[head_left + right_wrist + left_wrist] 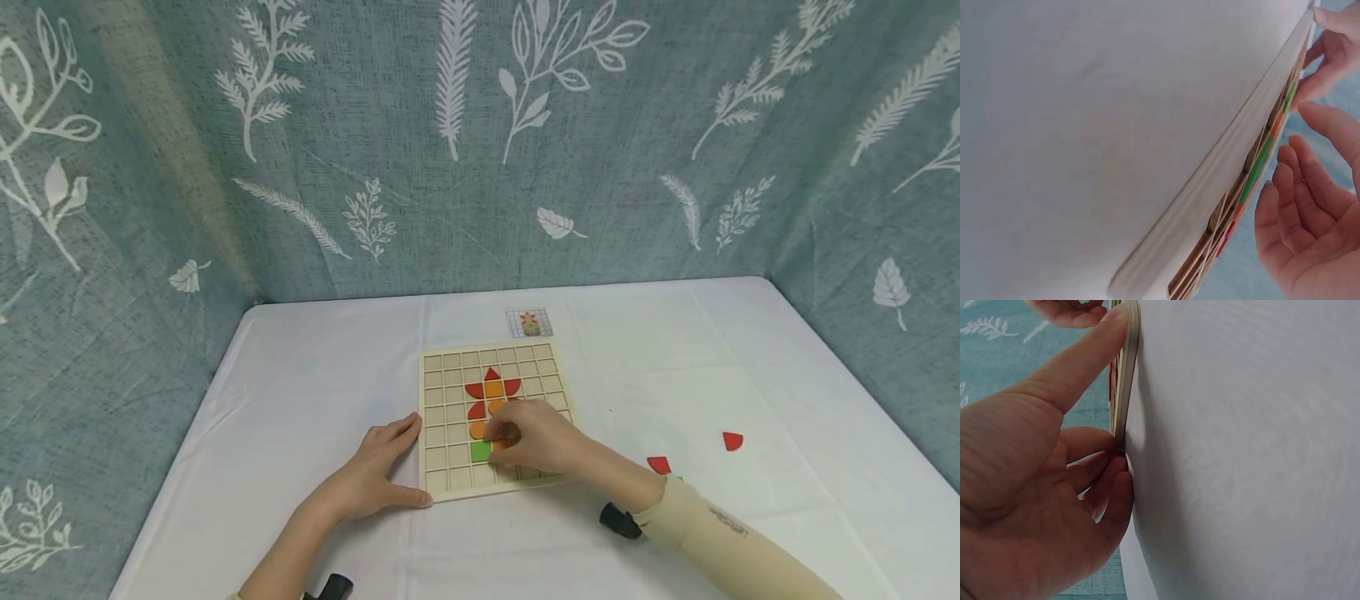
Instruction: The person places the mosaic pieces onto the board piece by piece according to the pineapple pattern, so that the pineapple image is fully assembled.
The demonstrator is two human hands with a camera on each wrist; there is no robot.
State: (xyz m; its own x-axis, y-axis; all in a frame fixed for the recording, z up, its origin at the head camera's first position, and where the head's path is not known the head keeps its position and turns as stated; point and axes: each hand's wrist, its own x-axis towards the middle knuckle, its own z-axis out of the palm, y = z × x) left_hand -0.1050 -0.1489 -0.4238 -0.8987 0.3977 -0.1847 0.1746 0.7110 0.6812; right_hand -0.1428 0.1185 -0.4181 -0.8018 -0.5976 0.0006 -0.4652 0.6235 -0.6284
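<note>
A light wooden grid board lies on the white table. Set in its squares are a red triangle, red quarter-round pieces, an orange square, orange round pieces and a green square. My left hand rests against the board's near left corner, thumb along the near edge and fingers at the left edge. Over the lower middle of the board reaches my right hand, thumb and fingertips right at the pieces and partly covering them. In the right wrist view its fingers are loosely bent, with no piece visible between them.
Behind the board lies a small pattern card. Two loose red pieces, one quarter-round and one beside the right forearm, are on the tabletop to the right. A patterned blue-green curtain hangs around the table.
</note>
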